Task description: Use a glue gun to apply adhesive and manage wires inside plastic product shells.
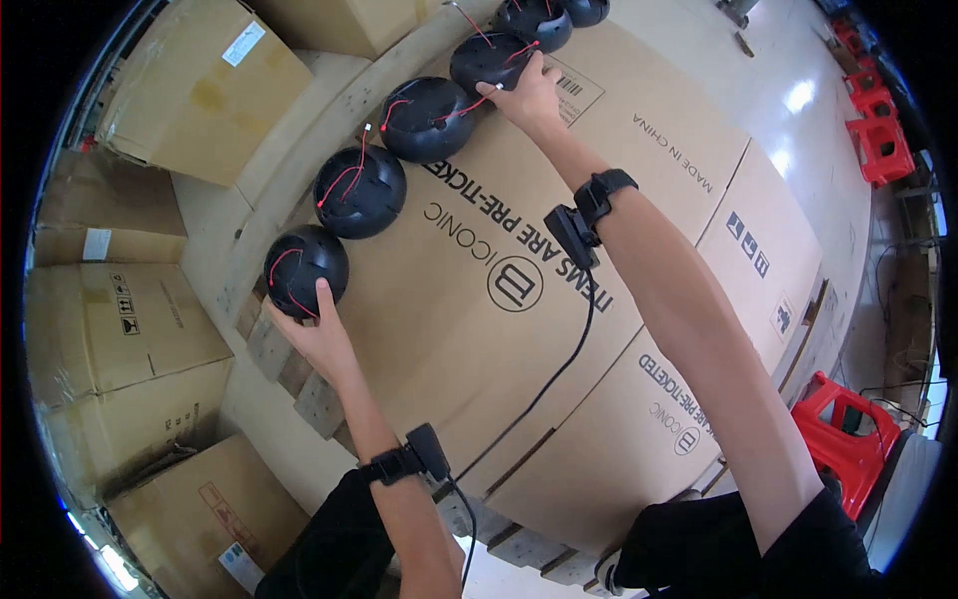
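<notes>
By ctn (459, 374), L hand (324, 344) fingers (324, 298) round blk shell (307, 262), R hand (534, 100) (arm (689, 299) outstretched) gripping another shell (477, 64)

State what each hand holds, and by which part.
The left hand grips the nearest black dome by its near edge; the right hand grips the fourth black dome by its near side.

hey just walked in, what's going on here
A person is handling black, round shells lined up along one side of a big cardboard carton. The left hand grips the nearest shell by its edge, while the right hand holds the fourth shell along the row. Two shells between them, the second and third, are untouched. Whether either held shell is being lifted isn't clear.
</notes>
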{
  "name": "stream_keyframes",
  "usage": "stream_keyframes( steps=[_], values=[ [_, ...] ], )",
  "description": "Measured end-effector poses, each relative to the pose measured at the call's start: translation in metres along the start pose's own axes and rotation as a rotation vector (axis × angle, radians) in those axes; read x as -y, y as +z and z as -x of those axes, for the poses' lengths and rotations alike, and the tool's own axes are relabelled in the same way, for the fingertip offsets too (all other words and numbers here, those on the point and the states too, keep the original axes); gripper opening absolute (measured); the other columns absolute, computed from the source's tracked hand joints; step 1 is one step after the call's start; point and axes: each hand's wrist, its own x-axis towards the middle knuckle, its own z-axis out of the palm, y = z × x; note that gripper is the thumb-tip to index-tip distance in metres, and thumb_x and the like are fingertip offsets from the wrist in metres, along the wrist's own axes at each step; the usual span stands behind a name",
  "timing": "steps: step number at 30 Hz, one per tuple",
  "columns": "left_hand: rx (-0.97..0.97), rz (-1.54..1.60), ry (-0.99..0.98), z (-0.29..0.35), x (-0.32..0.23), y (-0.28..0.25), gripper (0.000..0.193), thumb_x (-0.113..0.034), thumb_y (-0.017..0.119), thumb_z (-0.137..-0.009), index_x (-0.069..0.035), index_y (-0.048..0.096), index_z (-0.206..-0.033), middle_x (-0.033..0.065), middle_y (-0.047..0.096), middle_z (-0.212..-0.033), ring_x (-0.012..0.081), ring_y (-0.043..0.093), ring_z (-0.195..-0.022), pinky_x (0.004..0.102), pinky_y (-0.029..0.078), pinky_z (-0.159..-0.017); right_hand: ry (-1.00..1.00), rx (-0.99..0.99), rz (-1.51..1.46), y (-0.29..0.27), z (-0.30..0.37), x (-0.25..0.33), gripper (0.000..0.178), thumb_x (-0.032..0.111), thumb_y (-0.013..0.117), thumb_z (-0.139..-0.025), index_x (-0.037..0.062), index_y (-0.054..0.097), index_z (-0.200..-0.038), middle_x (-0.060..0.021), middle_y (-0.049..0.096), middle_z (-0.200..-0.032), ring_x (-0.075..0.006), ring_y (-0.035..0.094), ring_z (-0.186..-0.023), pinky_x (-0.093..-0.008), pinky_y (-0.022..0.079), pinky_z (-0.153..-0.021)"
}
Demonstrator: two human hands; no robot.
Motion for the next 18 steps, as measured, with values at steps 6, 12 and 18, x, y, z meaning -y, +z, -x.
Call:
stream_keyframes(
  steps=[6,12,18],
  values=[
    [-0.078,-0.091,-0.020,0.008,0.035,-0.009,0.062,-0.037,0.053,-0.102,0.006,0.039,-0.144,0.0285,0.046,-0.142,0.0388,0.052,-0.128,0.0449,0.041,-0.107,-0.067,0.054,0.045,-0.029,0.032,-0.067,0.053,0.025,0.070,-0.081,-0.0060,0.058,-0.123,-0.0295,0.056,-0.126,-0.0417,0.053,-0.122,-0.0444,0.046,-0.103],
    [0.288,-0.614,0.132,0.042,0.084,-0.081,0.060,-0.035,0.062,-0.097,0.006,0.048,-0.138,0.0277,0.052,-0.136,0.0419,0.055,-0.118,0.0469,0.045,-0.101,-0.111,-0.136,0.059,-0.099,0.228,-0.131,0.042,-0.002,0.057,-0.080,0.0003,0.062,-0.123,-0.0205,0.053,-0.137,-0.0385,0.052,-0.126,-0.0431,0.049,-0.101],
    [0.776,-0.585,-0.273,-0.083,0.145,-0.106,0.046,-0.032,0.077,-0.087,0.005,0.065,-0.110,0.0174,0.068,-0.107,0.0287,0.068,-0.091,0.0389,0.055,-0.073,0.384,-0.062,0.273,-0.168,0.465,-0.087,0.051,0.000,0.054,-0.080,-0.0036,0.057,-0.131,-0.0223,0.045,-0.147,-0.0404,0.053,-0.128,-0.0426,0.049,-0.101]
  ],
)
